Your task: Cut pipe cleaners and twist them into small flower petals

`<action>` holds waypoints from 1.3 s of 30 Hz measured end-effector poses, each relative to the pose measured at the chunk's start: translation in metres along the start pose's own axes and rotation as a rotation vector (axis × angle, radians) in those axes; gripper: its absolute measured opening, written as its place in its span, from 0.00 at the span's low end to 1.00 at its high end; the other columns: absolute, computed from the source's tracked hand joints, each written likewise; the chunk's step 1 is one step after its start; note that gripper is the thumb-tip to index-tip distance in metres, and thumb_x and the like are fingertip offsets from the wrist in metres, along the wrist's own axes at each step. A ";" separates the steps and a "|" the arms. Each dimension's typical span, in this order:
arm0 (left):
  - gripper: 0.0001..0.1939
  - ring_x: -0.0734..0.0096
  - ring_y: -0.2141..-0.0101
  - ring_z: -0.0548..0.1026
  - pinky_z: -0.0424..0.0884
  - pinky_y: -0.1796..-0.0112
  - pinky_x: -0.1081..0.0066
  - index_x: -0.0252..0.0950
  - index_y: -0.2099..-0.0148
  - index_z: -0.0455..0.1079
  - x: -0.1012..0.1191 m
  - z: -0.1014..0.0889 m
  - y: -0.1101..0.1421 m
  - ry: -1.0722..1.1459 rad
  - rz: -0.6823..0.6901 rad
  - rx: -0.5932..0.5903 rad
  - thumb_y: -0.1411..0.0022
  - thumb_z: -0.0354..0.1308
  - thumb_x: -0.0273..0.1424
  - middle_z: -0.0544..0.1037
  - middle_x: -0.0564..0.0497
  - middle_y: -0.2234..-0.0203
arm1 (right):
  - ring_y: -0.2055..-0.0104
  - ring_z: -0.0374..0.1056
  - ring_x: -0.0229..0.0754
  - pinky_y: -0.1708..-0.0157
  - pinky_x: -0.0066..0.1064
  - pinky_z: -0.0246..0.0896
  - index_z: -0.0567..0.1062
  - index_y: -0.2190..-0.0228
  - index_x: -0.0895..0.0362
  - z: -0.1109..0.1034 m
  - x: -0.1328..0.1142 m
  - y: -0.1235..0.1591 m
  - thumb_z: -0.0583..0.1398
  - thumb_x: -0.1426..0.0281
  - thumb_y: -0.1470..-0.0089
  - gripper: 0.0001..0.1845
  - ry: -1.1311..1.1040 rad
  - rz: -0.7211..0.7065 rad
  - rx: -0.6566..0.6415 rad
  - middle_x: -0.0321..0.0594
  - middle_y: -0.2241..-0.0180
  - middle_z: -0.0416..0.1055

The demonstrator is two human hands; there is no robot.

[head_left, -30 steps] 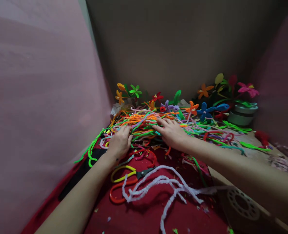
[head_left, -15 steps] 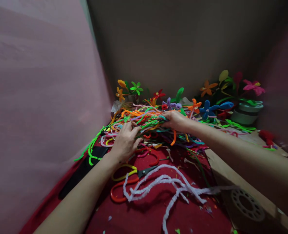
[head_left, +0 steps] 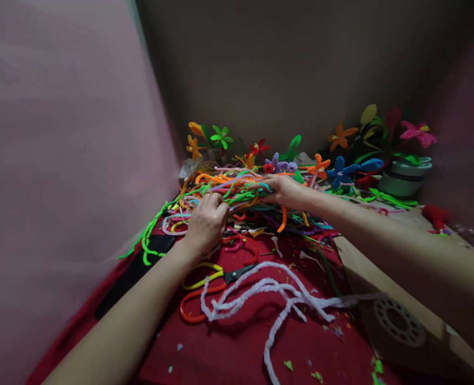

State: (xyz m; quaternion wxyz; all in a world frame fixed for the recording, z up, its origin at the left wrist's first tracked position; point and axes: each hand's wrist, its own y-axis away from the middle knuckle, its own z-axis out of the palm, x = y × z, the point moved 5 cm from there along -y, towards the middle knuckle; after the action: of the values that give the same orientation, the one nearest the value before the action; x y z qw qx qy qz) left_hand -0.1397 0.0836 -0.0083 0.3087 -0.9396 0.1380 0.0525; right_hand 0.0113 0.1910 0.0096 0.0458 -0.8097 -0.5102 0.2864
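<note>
A tangled heap of many-coloured pipe cleaners lies across the far part of the red cloth. My left hand is at the heap's near left side, its fingers curled closed on some pipe cleaners; the fingertips are partly hidden. On the right side, my right hand has its fingers wrapped over a bunch of the stems, a few green and teal ones showing beneath them. Closer to me, scissors with a red and a yellow handle loop lie beneath several loose white pipe cleaners.
Pipe-cleaner flowers stand along the back, among them a blue one and a pink one over a pale pot. A white spool disc lies at right on cardboard. Pink fabric hangs at left. Scraps dot the red cloth.
My left hand's fingers have closed in from a more spread pose. My right hand stays on the heap, with little movement. The view has shifted slightly.
</note>
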 end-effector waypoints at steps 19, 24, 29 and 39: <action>0.07 0.72 0.81 0.74 0.65 0.81 0.78 0.37 0.70 0.55 -0.065 -0.024 0.006 1.237 -0.788 0.411 0.50 0.51 0.23 0.73 0.55 0.81 | 0.43 0.49 0.54 0.55 0.45 0.49 0.65 0.49 0.44 0.032 -0.024 0.008 0.51 0.75 0.48 0.26 0.621 -0.140 -0.139 0.37 0.40 0.50; 0.05 0.75 0.81 0.73 0.67 0.80 0.77 0.32 0.74 0.61 -0.092 -0.017 0.014 1.488 -0.958 0.665 0.51 0.47 0.19 0.72 0.53 0.83 | 0.42 0.48 0.53 0.53 0.46 0.47 0.63 0.47 0.46 0.034 -0.028 0.013 0.51 0.78 0.49 0.29 0.641 -0.184 -0.154 0.40 0.39 0.48; 0.08 0.84 0.87 0.63 0.65 0.81 0.79 0.31 0.76 0.61 -0.112 -0.036 0.021 1.655 -1.039 0.757 0.48 0.45 0.18 0.68 0.56 0.85 | 0.41 0.45 0.56 0.50 0.51 0.43 0.63 0.47 0.48 0.036 -0.029 0.016 0.54 0.76 0.51 0.29 0.580 -0.198 -0.157 0.42 0.38 0.46; 0.05 0.81 0.88 0.63 0.61 0.84 0.79 0.37 0.69 0.58 -0.011 -0.086 0.012 1.394 -0.594 0.456 0.44 0.50 0.22 0.72 0.55 0.81 | 0.47 0.57 0.47 0.49 0.44 0.54 0.65 0.49 0.51 -0.014 -0.093 0.049 0.61 0.65 0.54 0.28 -0.377 0.020 0.046 0.40 0.47 0.62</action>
State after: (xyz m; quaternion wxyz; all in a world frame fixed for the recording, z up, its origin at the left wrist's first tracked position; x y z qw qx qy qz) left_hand -0.1529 0.0259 0.0565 0.3372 -0.6671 0.0505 -0.6624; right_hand 0.0287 0.0919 0.0421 -0.0351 -0.7455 -0.4951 0.4449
